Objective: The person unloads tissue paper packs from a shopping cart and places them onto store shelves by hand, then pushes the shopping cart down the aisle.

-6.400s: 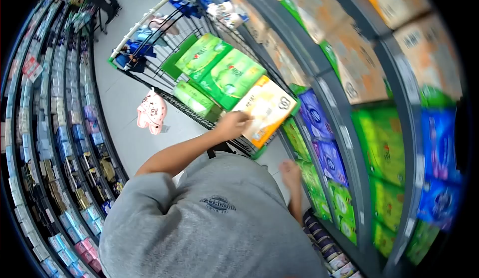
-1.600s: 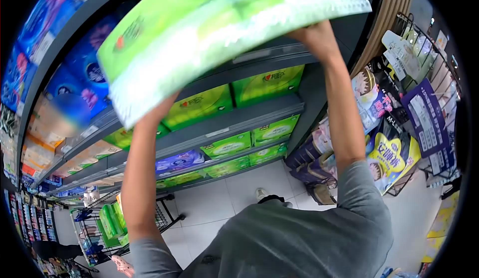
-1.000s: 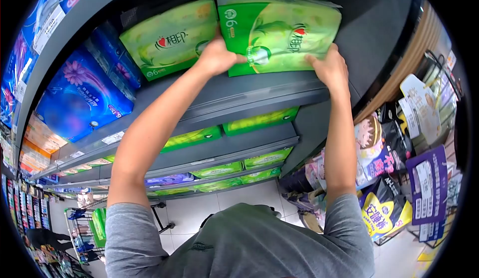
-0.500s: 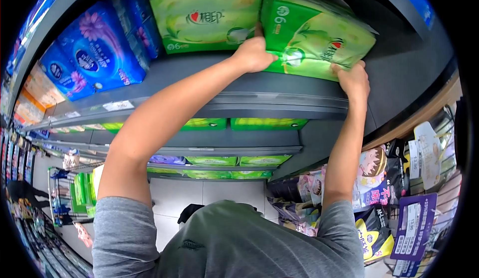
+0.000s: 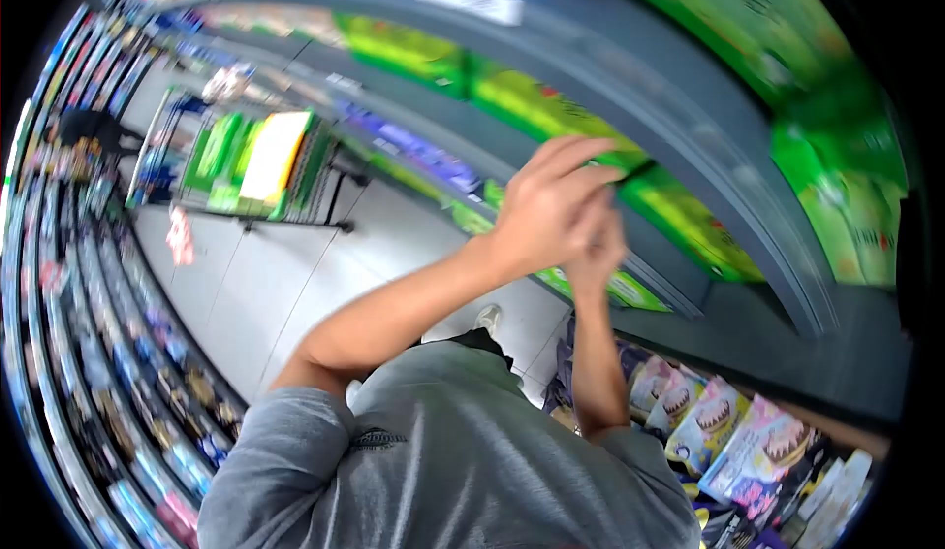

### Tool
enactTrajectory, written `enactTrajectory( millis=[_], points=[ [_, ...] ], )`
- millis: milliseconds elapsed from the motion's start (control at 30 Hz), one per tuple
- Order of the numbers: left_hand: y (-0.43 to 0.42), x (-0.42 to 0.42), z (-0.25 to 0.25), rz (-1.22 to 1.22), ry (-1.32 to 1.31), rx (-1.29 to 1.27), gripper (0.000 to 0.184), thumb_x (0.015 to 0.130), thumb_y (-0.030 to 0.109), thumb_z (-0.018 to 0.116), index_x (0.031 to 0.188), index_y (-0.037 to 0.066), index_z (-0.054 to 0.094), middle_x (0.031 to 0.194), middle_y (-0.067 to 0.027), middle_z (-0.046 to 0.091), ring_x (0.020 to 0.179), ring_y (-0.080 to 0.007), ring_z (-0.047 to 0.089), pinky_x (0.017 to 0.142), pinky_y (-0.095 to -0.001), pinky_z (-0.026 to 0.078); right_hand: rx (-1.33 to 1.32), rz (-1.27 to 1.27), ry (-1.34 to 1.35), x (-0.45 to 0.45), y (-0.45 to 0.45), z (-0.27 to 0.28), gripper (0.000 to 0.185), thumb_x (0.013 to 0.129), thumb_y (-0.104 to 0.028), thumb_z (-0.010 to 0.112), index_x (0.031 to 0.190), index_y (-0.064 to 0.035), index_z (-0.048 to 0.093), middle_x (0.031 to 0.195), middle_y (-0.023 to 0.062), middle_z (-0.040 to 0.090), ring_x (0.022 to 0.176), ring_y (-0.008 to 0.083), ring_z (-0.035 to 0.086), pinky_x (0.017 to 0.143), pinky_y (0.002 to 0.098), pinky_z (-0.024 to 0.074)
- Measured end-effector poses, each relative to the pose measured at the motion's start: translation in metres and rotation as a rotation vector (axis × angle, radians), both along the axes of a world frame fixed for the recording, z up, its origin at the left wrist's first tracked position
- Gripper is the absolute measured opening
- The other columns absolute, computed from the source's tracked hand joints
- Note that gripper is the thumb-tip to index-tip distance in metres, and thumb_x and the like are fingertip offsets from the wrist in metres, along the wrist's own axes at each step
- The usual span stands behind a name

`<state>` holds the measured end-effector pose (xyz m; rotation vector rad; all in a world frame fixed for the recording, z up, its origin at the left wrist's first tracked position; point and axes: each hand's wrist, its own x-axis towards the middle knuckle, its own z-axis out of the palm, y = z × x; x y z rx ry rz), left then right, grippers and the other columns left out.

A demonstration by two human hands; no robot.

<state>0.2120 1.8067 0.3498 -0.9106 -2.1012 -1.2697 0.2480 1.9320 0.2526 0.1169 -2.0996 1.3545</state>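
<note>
Close together in front of the shelves, my hands overlap in view and are smeared by motion. My left hand point(image 5: 556, 209) has its fingers partly stretched out, with nothing visible in it. Behind it is my right hand point(image 5: 600, 246), its fingers blurred and partly hidden. Two green tissue packs, one point(image 5: 738, 22) at the top right and another point(image 5: 849, 199) at the right edge, stand on the upper shelf point(image 5: 610, 57), apart from both hands. More green packs point(image 5: 551, 106) lie on the shelf below.
A shopping cart point(image 5: 325, 170) with green packs point(image 5: 224, 150) and a white-and-orange pack point(image 5: 276, 155) stands at the left on the tiled floor point(image 5: 285, 283). Stocked shelves point(image 5: 118, 352) line the left side. Hanging bags point(image 5: 714, 421) are at lower right. Another person point(image 5: 89, 130) is far left.
Both hands have let go of the green pack and come together away from it. That pack stays on the upper shelf. The view has turned left, showing more of the cart and aisle.
</note>
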Motion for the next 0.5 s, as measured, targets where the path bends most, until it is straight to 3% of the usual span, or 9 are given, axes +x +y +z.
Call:
enactTrajectory(
  millis=[67, 167, 200, 267, 300, 367, 400, 467, 500],
  points=[
    [-0.080, 0.035, -0.081, 0.305, -0.245, -0.194, 0.045, 0.068, 0.004, 0.064, 0.112, 0.006, 0.059, 0.132, -0.0206, 0.043, 0.120, -0.0395, 0.042, 0.099, -0.0422, 0.037, -0.038, 0.225, -0.399, 0.012, -0.044, -0.107, 0.018, 0.082, -0.012, 0.063, 0.096, -0.0002, 0.063, 0.081, 0.0116, 0.066, 0.073, 0.0182, 0.064, 0.066, 0.0307, 0.0487],
    [-0.264, 0.128, -0.243, 0.340, -0.916, -0.558, 0.046, 0.076, 0.021, 0.063, 0.120, 0.010, 0.055, 0.128, -0.0167, 0.049, 0.118, -0.0331, 0.046, 0.097, -0.0396, 0.040, 0.201, 0.499, -0.815, 0.085, -0.052, -0.286, 0.019, 0.083, -0.020, 0.061, 0.084, -0.0009, 0.060, 0.077, 0.0179, 0.062, 0.070, 0.0288, 0.062, 0.062, 0.0379, 0.0473],
    [-0.329, 0.174, -0.277, 0.424, -1.361, -0.643, 0.048, 0.076, 0.025, 0.064, 0.121, 0.009, 0.054, 0.120, -0.0182, 0.055, 0.113, -0.0329, 0.051, 0.095, -0.0398, 0.041, 0.835, 0.762, -1.146, 0.108, -0.047, -0.339, 0.020, 0.081, -0.020, 0.064, 0.088, -0.0020, 0.063, 0.079, 0.0170, 0.064, 0.074, 0.0285, 0.062, 0.065, 0.0414, 0.0473],
    [-0.469, 0.328, -0.379, 0.826, -1.615, -0.694, 0.044, 0.077, 0.031, 0.062, 0.113, 0.005, 0.059, 0.114, -0.0180, 0.060, 0.106, -0.0321, 0.056, 0.090, -0.0399, 0.045, 0.823, 0.750, -1.757, 0.168, -0.039, -0.325, 0.026, 0.082, -0.019, 0.062, 0.104, -0.0042, 0.062, 0.091, 0.0182, 0.065, 0.076, 0.0266, 0.062, 0.064, 0.0443, 0.0489],
    [-0.497, 0.369, -0.340, 1.008, -1.854, -0.730, 0.038, 0.077, 0.030, 0.060, 0.105, 0.004, 0.062, 0.113, -0.0181, 0.060, 0.105, -0.0331, 0.057, 0.089, -0.0401, 0.046, 0.880, 0.645, -2.002, 0.185, -0.046, -0.306, 0.029, 0.084, -0.016, 0.059, 0.111, -0.0049, 0.059, 0.098, 0.0206, 0.063, 0.076, 0.0286, 0.062, 0.060, 0.0456, 0.0497],
    [-0.562, 0.460, -0.332, 1.192, -1.916, -0.563, 0.033, 0.076, 0.025, 0.059, 0.100, 0.002, 0.063, 0.103, -0.0194, 0.063, 0.095, -0.0342, 0.061, 0.080, -0.0404, 0.049, 0.580, 0.678, -1.901, 0.193, -0.048, -0.328, 0.026, 0.084, -0.021, 0.060, 0.104, -0.0042, 0.059, 0.096, 0.0169, 0.064, 0.069, 0.0262, 0.062, 0.056, 0.0426, 0.0496],
    [-0.605, 0.523, -0.370, 0.984, -1.885, -0.310, 0.026, 0.077, 0.021, 0.057, 0.093, 0.001, 0.063, 0.084, -0.0202, 0.065, 0.080, -0.0329, 0.063, 0.067, -0.0418, 0.050, 0.596, 0.675, -1.906, 0.192, -0.071, -0.308, 0.026, 0.084, -0.021, 0.060, 0.104, -0.0042, 0.059, 0.096, 0.0169, 0.064, 0.069, 0.0262, 0.062, 0.056, 0.0426, 0.0496],
    [-0.612, 0.553, -0.325, 1.350, -1.959, 0.683, 0.017, 0.078, 0.018, 0.056, 0.079, 0.002, 0.061, 0.066, -0.0146, 0.061, 0.061, -0.0270, 0.060, 0.051, -0.0399, 0.047, -0.099, 0.177, -1.856, 0.174, -0.119, -0.267, 0.024, 0.084, -0.027, 0.060, 0.091, -0.0040, 0.060, 0.081, 0.0118, 0.063, 0.063, 0.0247, 0.060, 0.052, 0.0401, 0.0480],
    [-0.625, 0.570, -0.330, 1.349, -1.959, 0.707, 0.017, 0.078, 0.018, 0.056, 0.079, 0.002, 0.061, 0.066, -0.0146, 0.061, 0.061, -0.0270, 0.060, 0.051, -0.0399, 0.047, -0.079, 0.181, -1.851, 0.161, -0.142, -0.274, 0.024, 0.084, -0.027, 0.060, 0.091, -0.0040, 0.060, 0.081, 0.0118, 0.063, 0.063, 0.0247, 0.060, 0.052, 0.0401, 0.0480]
  ],
)
